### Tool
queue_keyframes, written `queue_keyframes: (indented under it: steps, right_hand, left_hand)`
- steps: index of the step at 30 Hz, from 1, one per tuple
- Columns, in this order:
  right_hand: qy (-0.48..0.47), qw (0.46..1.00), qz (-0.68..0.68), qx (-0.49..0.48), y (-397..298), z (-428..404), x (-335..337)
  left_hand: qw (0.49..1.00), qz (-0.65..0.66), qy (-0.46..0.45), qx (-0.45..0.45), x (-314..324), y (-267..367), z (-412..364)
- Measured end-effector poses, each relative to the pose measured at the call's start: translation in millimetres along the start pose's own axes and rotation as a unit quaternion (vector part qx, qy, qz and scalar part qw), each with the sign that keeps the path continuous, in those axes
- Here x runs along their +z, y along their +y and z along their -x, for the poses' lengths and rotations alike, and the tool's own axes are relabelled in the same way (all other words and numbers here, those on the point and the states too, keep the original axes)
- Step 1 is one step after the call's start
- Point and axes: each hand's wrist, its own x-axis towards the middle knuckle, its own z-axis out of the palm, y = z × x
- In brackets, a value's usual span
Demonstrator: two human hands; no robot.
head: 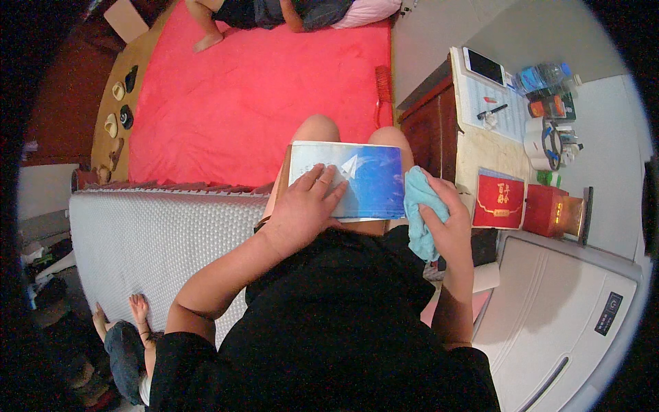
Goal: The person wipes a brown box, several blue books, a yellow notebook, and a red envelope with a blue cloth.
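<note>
A blue and white notebook point(378, 180) with a paper-plane picture lies on my lap, on top of a brown item point(366, 227) that shows at its left and lower edges. My left hand point(314, 198) rests flat on the notebook's pale left part, fingers a little apart, holding nothing. Just off the notebook's right edge, my right hand point(449, 216) grips a bunched light-blue cloth point(425, 226) between thumb and fingers.
A red blanket point(247, 103) covers the bed ahead, where a person point(267, 13) lies; a red comb point(382, 85) is near its edge. The desk point(466, 149) at right bears a phone point(484, 66), bottles and red boxes. Another person's hand point(138, 308) shows at lower left.
</note>
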Motion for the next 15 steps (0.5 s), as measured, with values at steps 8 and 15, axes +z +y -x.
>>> queue_keyframes:
  steps: [8,15]
  right_hand:
    - [0.015,1.000,-0.003,-0.002,-1,2,-9]
    - [0.114,0.990,0.085,-0.005,-11,10,-26]
  left_hand:
    - [0.999,-0.024,0.022,0.008,1,4,-6]
    - [0.985,0.126,-0.034,-0.112,-73,5,-5]
